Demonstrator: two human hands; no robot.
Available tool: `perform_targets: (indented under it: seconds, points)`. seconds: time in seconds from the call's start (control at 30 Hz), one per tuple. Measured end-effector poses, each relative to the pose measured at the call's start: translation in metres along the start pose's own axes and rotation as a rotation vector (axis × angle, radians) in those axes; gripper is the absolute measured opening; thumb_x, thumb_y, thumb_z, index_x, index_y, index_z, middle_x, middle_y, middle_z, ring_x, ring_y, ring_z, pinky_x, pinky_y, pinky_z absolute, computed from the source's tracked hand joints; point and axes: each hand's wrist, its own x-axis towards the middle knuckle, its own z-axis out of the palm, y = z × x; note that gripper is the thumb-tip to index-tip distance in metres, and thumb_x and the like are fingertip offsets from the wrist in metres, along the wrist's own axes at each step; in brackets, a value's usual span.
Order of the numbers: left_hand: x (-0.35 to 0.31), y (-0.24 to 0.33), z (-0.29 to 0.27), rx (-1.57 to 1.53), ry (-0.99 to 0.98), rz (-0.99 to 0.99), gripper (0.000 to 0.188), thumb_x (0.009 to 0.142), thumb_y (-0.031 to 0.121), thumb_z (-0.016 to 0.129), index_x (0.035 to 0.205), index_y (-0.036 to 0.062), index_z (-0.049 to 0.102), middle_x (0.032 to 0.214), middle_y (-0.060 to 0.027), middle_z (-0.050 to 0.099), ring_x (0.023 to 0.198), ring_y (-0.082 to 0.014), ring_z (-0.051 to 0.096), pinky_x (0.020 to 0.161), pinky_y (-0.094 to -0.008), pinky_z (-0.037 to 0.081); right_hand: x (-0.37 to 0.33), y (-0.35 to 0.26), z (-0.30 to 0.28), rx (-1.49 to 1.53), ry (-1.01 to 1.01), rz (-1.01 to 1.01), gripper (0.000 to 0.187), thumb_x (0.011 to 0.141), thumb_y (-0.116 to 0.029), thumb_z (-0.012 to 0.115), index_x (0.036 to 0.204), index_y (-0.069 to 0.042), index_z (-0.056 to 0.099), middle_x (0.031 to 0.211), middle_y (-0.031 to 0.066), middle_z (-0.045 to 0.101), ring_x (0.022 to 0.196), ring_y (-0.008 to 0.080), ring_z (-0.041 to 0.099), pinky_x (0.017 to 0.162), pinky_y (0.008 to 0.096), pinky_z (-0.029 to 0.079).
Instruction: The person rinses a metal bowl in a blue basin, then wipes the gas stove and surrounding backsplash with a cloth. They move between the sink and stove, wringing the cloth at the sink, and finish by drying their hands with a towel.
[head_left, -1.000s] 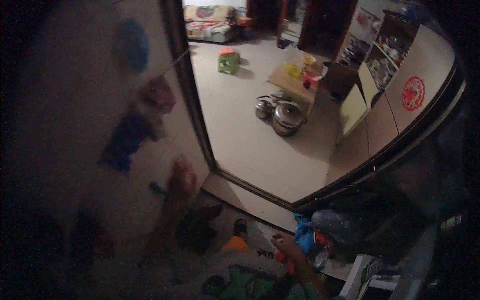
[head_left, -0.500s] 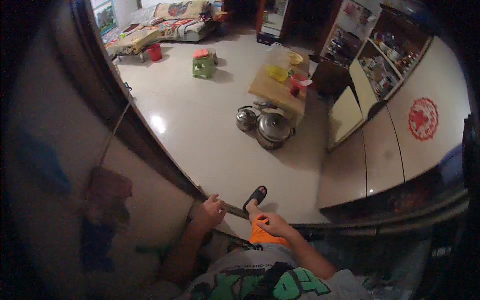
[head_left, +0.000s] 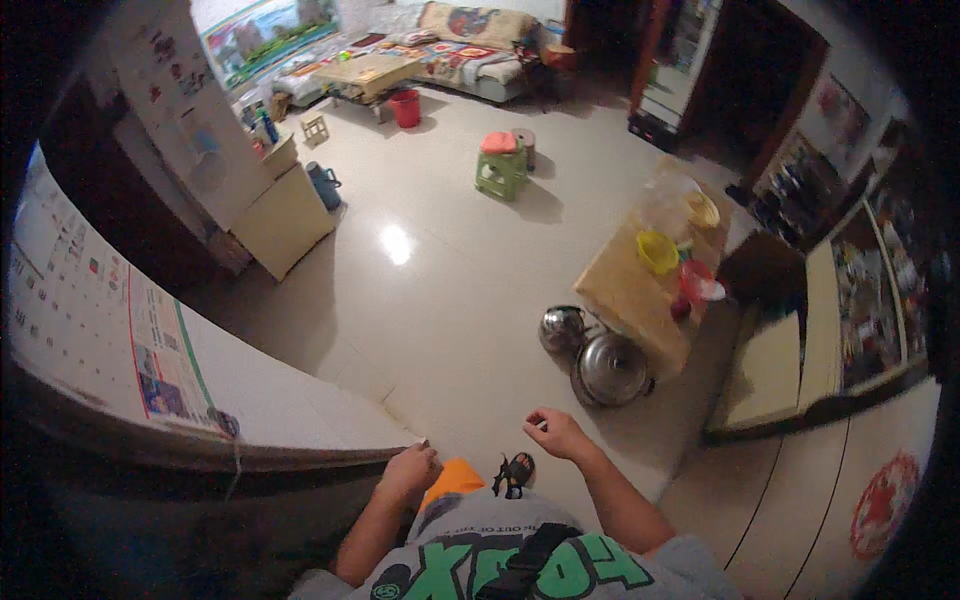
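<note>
My left hand (head_left: 412, 468) hangs low in front of me, close to the end of the wall edge on my left. Its fingers are loosely bent and partly hidden, and I see nothing held in it. Out ahead of my body is my right hand (head_left: 556, 434), its fingers slightly curled, thumb apart, holding nothing. Below it one foot in a dark sandal (head_left: 515, 474) stands on the floor. Beyond my right hand, a large lidded steel pot (head_left: 612, 368) and a smaller steel kettle (head_left: 562, 328) sit on the floor.
A low wooden table (head_left: 610, 275) behind the pots bears a yellow basket (head_left: 657, 251) and a red one (head_left: 698, 279). Further off are a green stool (head_left: 498, 178), a red bucket (head_left: 405, 107) and a sofa (head_left: 490, 75). Cabinets line the right; a calendar (head_left: 110, 300) hangs at left.
I have moved forward past the doorway, and the view has swung left. My right hand has lifted off my orange shorts and swung forward. My left hand has left the door frame's edge.
</note>
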Motion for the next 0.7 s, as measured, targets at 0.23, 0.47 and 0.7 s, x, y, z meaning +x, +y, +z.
perform_targets:
  seconds: [0.23, 0.47, 0.7]
  points:
    - [0.105, -0.055, -0.029, -0.206, -0.008, -0.261, 0.042, 0.087, 0.038, 0.061, 0.116, 0.0080, 0.065, 0.113, -0.0186, 0.064, 0.105, -0.0367, 0.062, 0.089, -0.0463, 0.051, 0.143, -0.007, -0.031, -0.054, -0.304, -0.030, 0.038, 0.091, -0.033, 0.065, 0.110, -0.001, 0.065, 0.101, 0.0151, 0.070, 0.092, 0.0247, 0.069, 0.081, 0.0349, 0.053]
    - [0.290, -0.094, -0.138, -0.190, 0.000, -0.127, 0.045, 0.086, 0.041, 0.062, 0.114, 0.0062, 0.063, 0.114, -0.0193, 0.065, 0.104, -0.0372, 0.063, 0.085, -0.0481, 0.052, 0.295, -0.074, -0.069, -0.218, -0.387, -0.024, 0.042, 0.091, -0.034, 0.065, 0.116, -0.001, 0.064, 0.108, 0.0148, 0.070, 0.097, 0.0249, 0.069, 0.084, 0.0344, 0.053]
    - [0.377, -0.104, -0.292, -0.140, 0.265, 0.050, 0.036, 0.089, 0.035, 0.062, 0.108, 0.0047, 0.062, 0.105, -0.0185, 0.063, 0.099, -0.0373, 0.062, 0.083, -0.0484, 0.052, 0.465, -0.138, -0.077, -0.131, -0.343, -0.119, 0.038, 0.090, -0.031, 0.067, 0.111, 0.000, 0.065, 0.104, 0.0171, 0.070, 0.088, 0.0255, 0.071, 0.078, 0.0354, 0.055]
